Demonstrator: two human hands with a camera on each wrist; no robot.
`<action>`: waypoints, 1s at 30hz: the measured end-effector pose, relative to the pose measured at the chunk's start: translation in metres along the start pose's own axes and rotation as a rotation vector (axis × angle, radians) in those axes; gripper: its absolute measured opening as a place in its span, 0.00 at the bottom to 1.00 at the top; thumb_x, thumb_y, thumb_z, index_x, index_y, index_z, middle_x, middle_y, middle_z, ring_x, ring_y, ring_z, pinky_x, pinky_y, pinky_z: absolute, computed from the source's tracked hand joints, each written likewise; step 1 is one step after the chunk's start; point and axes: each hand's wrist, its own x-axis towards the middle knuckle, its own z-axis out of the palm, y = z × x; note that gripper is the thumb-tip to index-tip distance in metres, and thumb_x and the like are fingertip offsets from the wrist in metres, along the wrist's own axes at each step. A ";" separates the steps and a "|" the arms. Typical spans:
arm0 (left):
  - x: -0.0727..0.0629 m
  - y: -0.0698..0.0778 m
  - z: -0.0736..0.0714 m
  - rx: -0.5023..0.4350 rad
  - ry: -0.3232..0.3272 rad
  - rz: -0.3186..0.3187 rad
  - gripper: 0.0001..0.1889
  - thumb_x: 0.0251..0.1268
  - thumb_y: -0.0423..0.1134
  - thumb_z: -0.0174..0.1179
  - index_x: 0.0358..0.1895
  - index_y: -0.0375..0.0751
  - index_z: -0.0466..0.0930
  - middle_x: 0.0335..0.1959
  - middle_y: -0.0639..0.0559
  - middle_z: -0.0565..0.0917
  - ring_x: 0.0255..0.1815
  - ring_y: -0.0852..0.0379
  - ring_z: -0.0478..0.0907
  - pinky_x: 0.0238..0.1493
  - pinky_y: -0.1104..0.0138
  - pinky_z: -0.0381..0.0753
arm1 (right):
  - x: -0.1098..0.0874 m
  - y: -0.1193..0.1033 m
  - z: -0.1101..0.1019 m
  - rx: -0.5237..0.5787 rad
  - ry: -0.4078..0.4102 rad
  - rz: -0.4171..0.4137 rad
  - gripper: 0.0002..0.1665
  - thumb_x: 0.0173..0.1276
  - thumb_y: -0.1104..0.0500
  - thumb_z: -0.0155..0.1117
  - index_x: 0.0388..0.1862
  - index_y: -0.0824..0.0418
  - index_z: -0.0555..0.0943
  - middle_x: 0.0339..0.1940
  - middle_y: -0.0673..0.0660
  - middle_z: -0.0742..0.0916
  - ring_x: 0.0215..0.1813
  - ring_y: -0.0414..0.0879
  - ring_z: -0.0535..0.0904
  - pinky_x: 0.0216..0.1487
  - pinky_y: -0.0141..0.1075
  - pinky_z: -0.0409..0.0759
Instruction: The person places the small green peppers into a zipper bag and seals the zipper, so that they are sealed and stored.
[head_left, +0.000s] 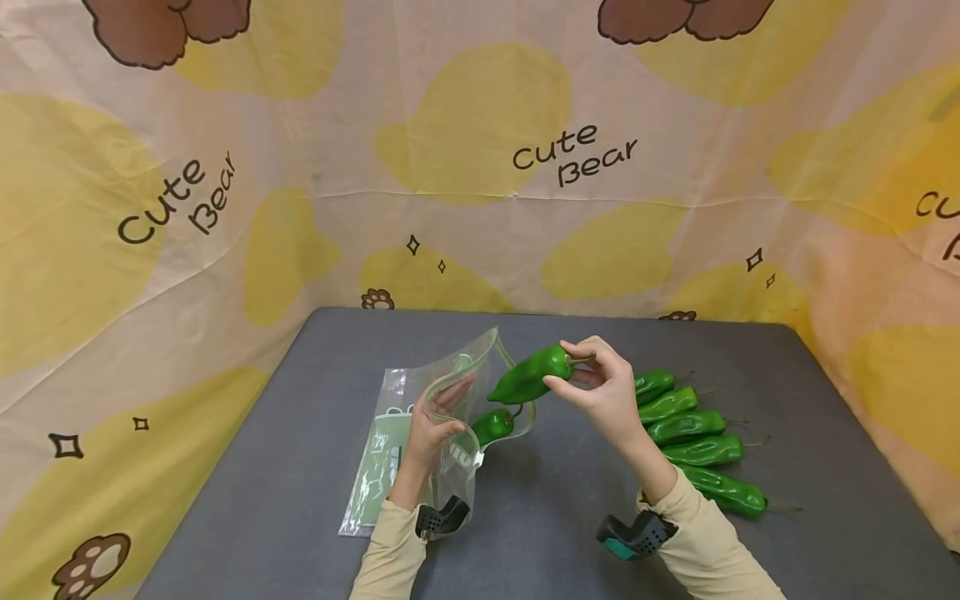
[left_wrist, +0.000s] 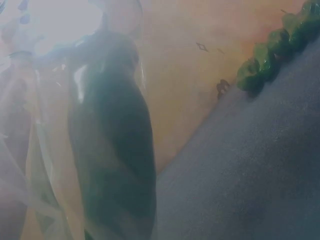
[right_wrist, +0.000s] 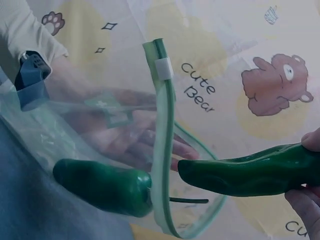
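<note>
My right hand [head_left: 600,390] pinches a green pepper [head_left: 534,375] near its stem end between thumb and fingers. The pepper's tip points left, at the mouth of a clear zip bag [right_wrist: 164,120] with a green rim and white slider. A second green pepper [right_wrist: 105,187] lies inside the bag, its stem poking past the rim. My left hand [head_left: 433,429] rests against the bag at its mouth, thumb and fingers spread. Through the plastic its palm shows in the right wrist view. The left wrist view is hazy, with a dark pepper [left_wrist: 115,145] close to the lens.
Several green peppers [head_left: 686,427] lie in a row on the grey table [head_left: 555,517], right of my right hand. The lower bag, with a green print [head_left: 386,467], lies to the left. A patterned cloth [head_left: 472,167] hangs behind and at the sides.
</note>
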 end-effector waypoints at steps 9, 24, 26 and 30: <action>0.003 0.002 -0.001 0.002 -0.013 0.002 0.32 0.47 0.37 0.66 0.58 0.35 0.67 0.54 0.44 0.74 0.57 0.49 0.69 0.60 0.62 0.60 | -0.004 0.008 0.010 0.001 0.004 0.059 0.18 0.42 0.84 0.64 0.33 0.76 0.74 0.34 0.63 0.76 0.43 0.45 0.78 0.37 0.36 0.79; 0.001 0.002 0.001 0.024 -0.002 -0.026 0.32 0.47 0.39 0.66 0.58 0.38 0.67 0.54 0.45 0.74 0.57 0.51 0.69 0.60 0.62 0.60 | -0.001 -0.007 0.030 -0.083 -0.037 0.049 0.18 0.39 0.83 0.66 0.31 0.77 0.73 0.32 0.66 0.76 0.41 0.40 0.78 0.35 0.35 0.80; 0.001 0.002 0.001 0.021 -0.001 -0.023 0.32 0.47 0.39 0.66 0.58 0.37 0.67 0.54 0.45 0.74 0.57 0.51 0.69 0.60 0.63 0.60 | -0.001 -0.006 0.031 -0.091 -0.043 0.054 0.17 0.39 0.83 0.67 0.31 0.76 0.73 0.32 0.65 0.76 0.42 0.41 0.78 0.35 0.36 0.80; 0.001 0.002 0.002 0.016 0.006 -0.015 0.31 0.46 0.38 0.66 0.58 0.37 0.67 0.54 0.44 0.74 0.57 0.50 0.69 0.60 0.63 0.60 | -0.001 -0.003 0.033 -0.103 -0.053 0.042 0.17 0.39 0.82 0.67 0.30 0.76 0.73 0.31 0.65 0.77 0.42 0.45 0.78 0.35 0.36 0.80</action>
